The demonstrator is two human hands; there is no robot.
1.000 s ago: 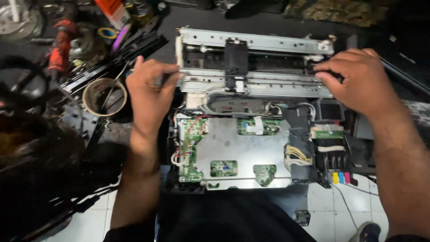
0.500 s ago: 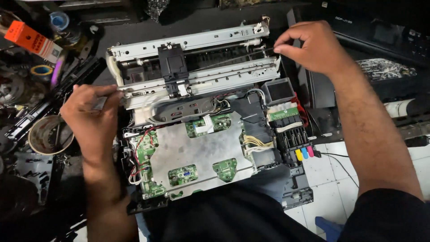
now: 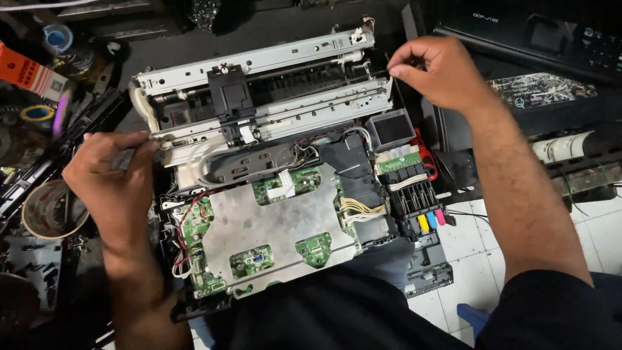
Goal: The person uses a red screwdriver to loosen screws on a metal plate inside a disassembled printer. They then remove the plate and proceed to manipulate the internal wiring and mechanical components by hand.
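Observation:
An opened printer chassis [image 3: 278,214] rests on my lap, with a metal shield plate, green circuit boards and bundled wires exposed. Across its top runs a silver carriage rail [image 3: 259,61] with a black print carriage [image 3: 230,97] on it. My left hand [image 3: 113,181] grips the left end of the rail frame, fingers curled around it. At the right end of the frame, my right hand [image 3: 437,71] pinches the top corner. Coloured ink connectors [image 3: 431,220] sit at the right side of the chassis.
A round tin cup [image 3: 45,210] and dark printer parts lie at the left. An orange box [image 3: 29,74] and tape rolls sit at the top left. Another black printer [image 3: 538,39] stands at the top right. White floor tiles [image 3: 466,259] show at the lower right.
The view has shifted and the chassis now lies tilted, its right end higher. Both hands stay on the two ends of the rail frame; the right hand now pinches the top corner.

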